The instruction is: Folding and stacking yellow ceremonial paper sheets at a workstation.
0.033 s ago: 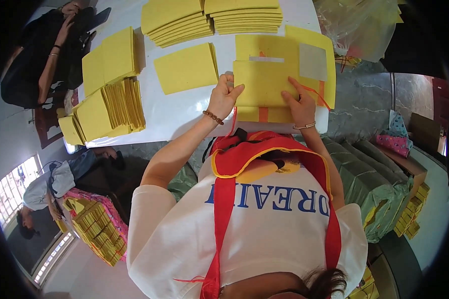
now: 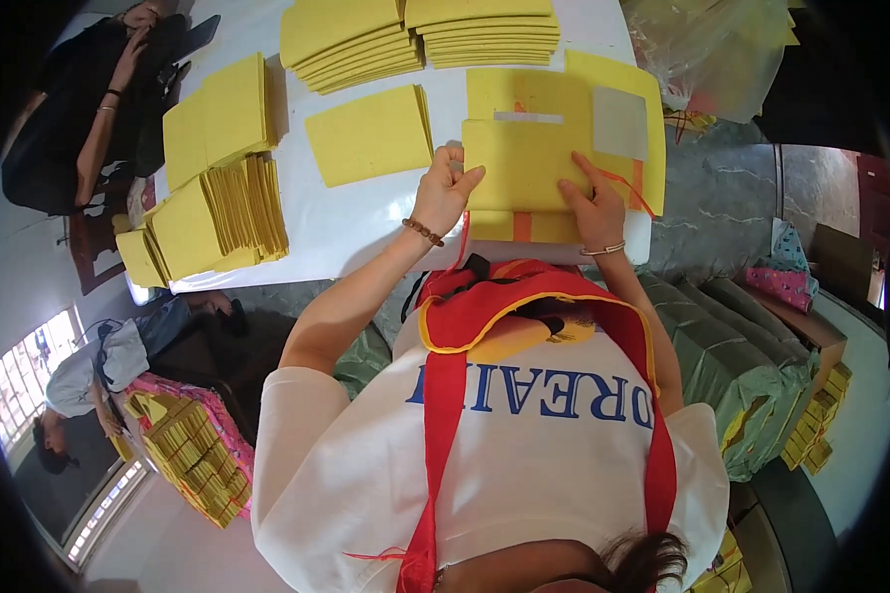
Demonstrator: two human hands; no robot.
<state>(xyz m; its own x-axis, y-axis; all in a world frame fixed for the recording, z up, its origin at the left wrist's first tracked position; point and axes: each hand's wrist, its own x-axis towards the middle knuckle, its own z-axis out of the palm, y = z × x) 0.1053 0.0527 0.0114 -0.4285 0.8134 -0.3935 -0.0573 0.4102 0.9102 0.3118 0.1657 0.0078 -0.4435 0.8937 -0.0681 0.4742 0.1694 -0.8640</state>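
1. Yellow paper piece [image 2: 519, 163] lying broad and flat near the close edge of the white table [image 2: 351, 222], between left hand [image 2: 442, 195] and right hand [image 2: 598, 210].
2. Pinched at its left edge by the left hand, thumb laid over the top, forefinger bent beside it; remaining fingertips tucked from sight.
3. Touched on its right part by the right hand, thumb and forefinger spread apart on the upper face, forefinger pointing away from the body; outer fingers hard to make out.
4. Around the left wrist, a brown bead bracelet [image 2: 422, 232]; around the right, a pale bangle [image 2: 603, 249].
5. Showing past the piece's far and near sides, more yellow paper [image 2: 494, 89], with an orange strip [image 2: 523, 227] nearest the body and a white strip [image 2: 529, 118] just beyond the far edge; cannot tell how many layers.
6. Just right of the piece, a grey rectangle [image 2: 620, 122] on a yellow sheet [image 2: 603, 67], plus a thin red ribbon [image 2: 627, 192] slanting away from the right hand.
7. Left of the left hand, a thin yellow pile [image 2: 371, 138]; farther left, a taller yellow stack [image 2: 218, 114] and a row of leaning yellow pieces [image 2: 247, 208].
8. Along the far side, two thick yellow stacks [image 2: 485, 35], side by side.
9. Well apart, at upper left, a co-worker in dark clothing [image 2: 59, 128]; at right, green wrapped bundles [image 2: 712, 356] below table level.
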